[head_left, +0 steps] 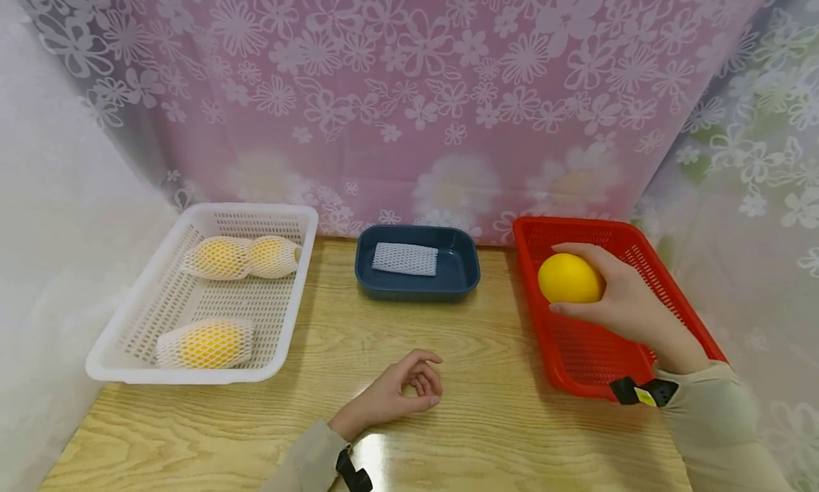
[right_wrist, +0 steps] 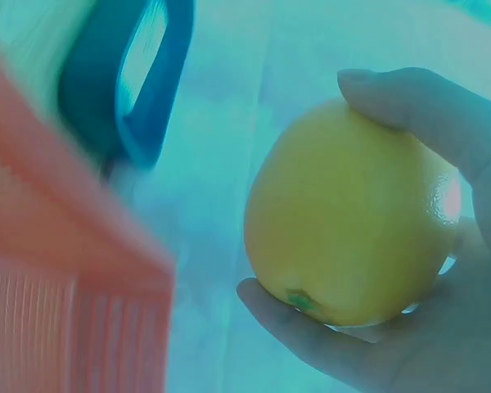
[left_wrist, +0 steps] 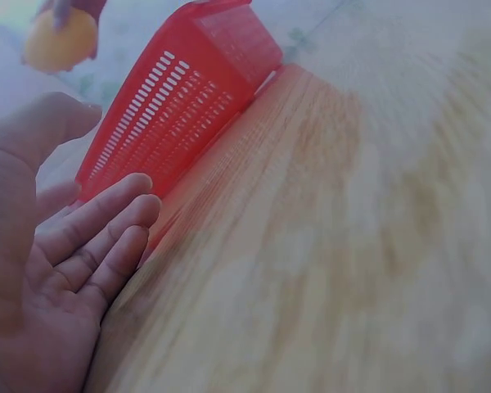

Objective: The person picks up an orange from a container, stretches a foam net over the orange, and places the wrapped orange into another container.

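My right hand [head_left: 617, 293] grips a round yellow citrus fruit [head_left: 569, 279] over the red basket [head_left: 640, 360]. In the right wrist view, thumb and fingers curl round the fruit [right_wrist: 352, 217], and a small green stem mark shows near its lower end. My left hand [head_left: 399, 392] rests on the wooden table, fingers loosely curled with nothing in them. The left wrist view shows this hand [left_wrist: 74, 262] palm up to the camera. Ahead of it, a white foam net sleeve [head_left: 405, 259] lies in a dark blue tray [head_left: 419, 293].
At the left stands a white basket [head_left: 185, 375] with several yellow fruits in foam nets: two [head_left: 246, 257] at the back and one [head_left: 207, 344] in front. Flowered pink cloth [head_left: 384, 87] hangs behind the table [head_left: 499, 421]. Pale curtains [head_left: 761, 229] flank both sides.
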Available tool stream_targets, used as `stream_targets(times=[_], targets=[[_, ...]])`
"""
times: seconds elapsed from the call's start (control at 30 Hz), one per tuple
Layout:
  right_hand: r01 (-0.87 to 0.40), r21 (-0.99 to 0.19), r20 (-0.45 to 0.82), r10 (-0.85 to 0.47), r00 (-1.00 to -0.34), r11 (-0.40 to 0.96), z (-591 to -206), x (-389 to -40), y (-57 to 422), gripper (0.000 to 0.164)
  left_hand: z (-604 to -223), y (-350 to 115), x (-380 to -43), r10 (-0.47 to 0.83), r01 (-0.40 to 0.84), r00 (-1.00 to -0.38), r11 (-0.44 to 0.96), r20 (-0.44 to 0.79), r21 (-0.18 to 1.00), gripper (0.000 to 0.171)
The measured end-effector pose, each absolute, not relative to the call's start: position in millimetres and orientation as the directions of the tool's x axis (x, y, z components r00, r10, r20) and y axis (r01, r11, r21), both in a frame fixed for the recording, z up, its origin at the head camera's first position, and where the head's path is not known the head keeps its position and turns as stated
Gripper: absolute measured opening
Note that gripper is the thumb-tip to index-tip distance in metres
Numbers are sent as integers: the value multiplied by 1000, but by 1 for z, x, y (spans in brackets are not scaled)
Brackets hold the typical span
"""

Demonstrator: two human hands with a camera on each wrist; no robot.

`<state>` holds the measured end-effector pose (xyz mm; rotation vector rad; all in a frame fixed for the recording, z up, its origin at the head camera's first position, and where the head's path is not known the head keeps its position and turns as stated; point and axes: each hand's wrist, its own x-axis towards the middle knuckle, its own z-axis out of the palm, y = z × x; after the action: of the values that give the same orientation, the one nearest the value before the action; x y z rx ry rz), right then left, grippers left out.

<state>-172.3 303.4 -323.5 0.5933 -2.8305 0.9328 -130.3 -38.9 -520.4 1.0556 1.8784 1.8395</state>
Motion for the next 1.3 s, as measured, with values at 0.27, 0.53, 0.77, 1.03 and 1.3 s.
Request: stream_targets(times=[0.27,0.53,0.77,1.03,1.3], targets=[[-511,-555,304,-412,-859,657,-335,-143,259,81,-513,-41,-127,657,226,-711,-121,249,967,68],[-492,-670,254,-451,-856,556,-373,-122,226,80,-510,-42,-126,658,192,-717,-130,230,973,74],[-398,-791,181,-445,-877,464,-411,-114,205,78,-526,-40,-130,657,207,-715,-127,239,970,87],[-244,-897,71,-423,-903,369,-450,-111,181,73,-539,-40,-135,638,242,-717,-149,281,959,111],[-59,-950,-57,-356,-933,306,-475,-109,163,56,-540,-42,-133,634,239,-723,-141,273,961,110]])
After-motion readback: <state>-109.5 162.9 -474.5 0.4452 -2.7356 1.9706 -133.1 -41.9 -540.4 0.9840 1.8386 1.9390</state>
